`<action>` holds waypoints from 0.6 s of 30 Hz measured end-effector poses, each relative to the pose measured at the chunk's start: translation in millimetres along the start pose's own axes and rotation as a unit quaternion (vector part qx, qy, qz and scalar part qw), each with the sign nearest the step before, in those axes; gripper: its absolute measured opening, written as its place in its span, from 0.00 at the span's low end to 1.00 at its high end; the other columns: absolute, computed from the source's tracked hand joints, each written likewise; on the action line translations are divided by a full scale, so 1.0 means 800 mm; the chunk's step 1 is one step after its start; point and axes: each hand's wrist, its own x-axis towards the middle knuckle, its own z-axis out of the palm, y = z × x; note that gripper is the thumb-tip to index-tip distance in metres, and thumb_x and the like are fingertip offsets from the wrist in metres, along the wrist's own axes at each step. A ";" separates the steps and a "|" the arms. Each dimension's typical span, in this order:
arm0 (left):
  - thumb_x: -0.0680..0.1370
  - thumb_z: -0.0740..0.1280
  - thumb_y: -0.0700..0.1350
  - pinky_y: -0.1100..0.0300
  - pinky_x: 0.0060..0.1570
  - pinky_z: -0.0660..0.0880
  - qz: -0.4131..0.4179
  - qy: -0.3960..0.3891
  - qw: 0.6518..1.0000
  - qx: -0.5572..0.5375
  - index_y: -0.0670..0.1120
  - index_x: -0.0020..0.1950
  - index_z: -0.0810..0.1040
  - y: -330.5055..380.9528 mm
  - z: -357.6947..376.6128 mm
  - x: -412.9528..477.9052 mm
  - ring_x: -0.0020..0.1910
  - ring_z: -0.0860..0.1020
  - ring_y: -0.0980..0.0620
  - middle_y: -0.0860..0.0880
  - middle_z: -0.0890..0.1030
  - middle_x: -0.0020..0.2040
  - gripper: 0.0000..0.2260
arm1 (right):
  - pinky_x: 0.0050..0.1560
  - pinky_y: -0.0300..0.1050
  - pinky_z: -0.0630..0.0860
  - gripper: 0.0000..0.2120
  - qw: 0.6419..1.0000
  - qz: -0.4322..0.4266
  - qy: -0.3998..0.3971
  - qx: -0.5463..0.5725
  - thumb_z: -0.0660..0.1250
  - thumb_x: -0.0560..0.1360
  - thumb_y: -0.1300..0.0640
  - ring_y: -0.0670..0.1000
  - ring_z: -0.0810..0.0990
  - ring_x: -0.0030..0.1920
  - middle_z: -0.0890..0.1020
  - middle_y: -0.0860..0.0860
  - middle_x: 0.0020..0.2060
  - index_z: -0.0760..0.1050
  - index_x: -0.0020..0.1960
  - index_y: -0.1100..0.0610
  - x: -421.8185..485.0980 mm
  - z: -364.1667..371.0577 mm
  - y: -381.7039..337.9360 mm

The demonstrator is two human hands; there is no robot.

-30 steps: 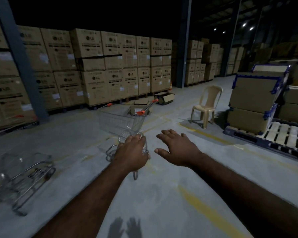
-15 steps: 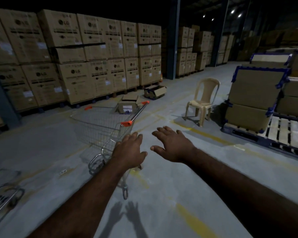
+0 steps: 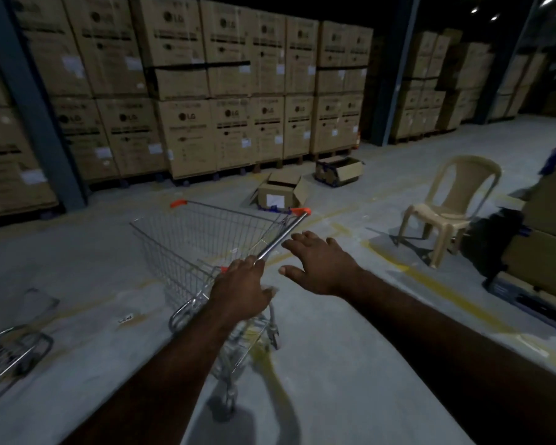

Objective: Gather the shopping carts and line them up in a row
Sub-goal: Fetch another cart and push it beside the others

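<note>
warehouse floor [image 3: 328,387]: second cart [image 3: 13,345] waits at left
left hand [image 3: 241,285]: curled on cart [image 3: 206,245] handle [image 3: 280,239]
right hand [image 3: 318,264]: spread, holding nothing; should grip handle too, to steer straight

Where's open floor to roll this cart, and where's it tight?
Bare floor lies between the held cart and the second cart at left, and ahead toward the stacked cartons. Crowded to the right: open boxes, chair, pallet.

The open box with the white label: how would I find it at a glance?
Start at the wall of stacked cartons at the back. On the floor in front of it, just beyond the shopping cart, sits the open box. Unlike the neighbouring box to its right, it shows a white label.
</note>
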 end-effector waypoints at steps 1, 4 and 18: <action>0.77 0.64 0.62 0.46 0.66 0.68 -0.009 -0.004 1.000 0.003 0.50 0.76 0.63 -0.004 0.008 0.020 0.72 0.65 0.45 0.48 0.66 0.75 0.31 | 0.73 0.64 0.58 0.32 1.000 -0.009 -0.004 -0.003 0.56 0.81 0.37 0.55 0.55 0.78 0.59 0.53 0.79 0.58 0.80 0.50 0.022 0.009 0.013; 0.77 0.64 0.62 0.45 0.65 0.69 -0.032 -0.016 0.999 0.005 0.49 0.75 0.64 -0.017 0.029 0.082 0.71 0.66 0.45 0.48 0.67 0.74 0.30 | 0.72 0.63 0.59 0.31 0.999 -0.031 -0.009 -0.009 0.57 0.81 0.37 0.56 0.57 0.78 0.61 0.53 0.79 0.60 0.79 0.51 0.087 0.037 0.051; 0.73 0.53 0.67 0.45 0.50 0.79 -0.158 -0.066 0.981 -0.087 0.42 0.61 0.78 -0.088 0.151 0.260 0.55 0.79 0.37 0.41 0.79 0.58 0.33 | 0.71 0.59 0.64 0.29 0.985 -0.125 -0.117 -0.033 0.59 0.80 0.38 0.56 0.65 0.74 0.69 0.54 0.74 0.65 0.76 0.51 0.344 0.176 0.163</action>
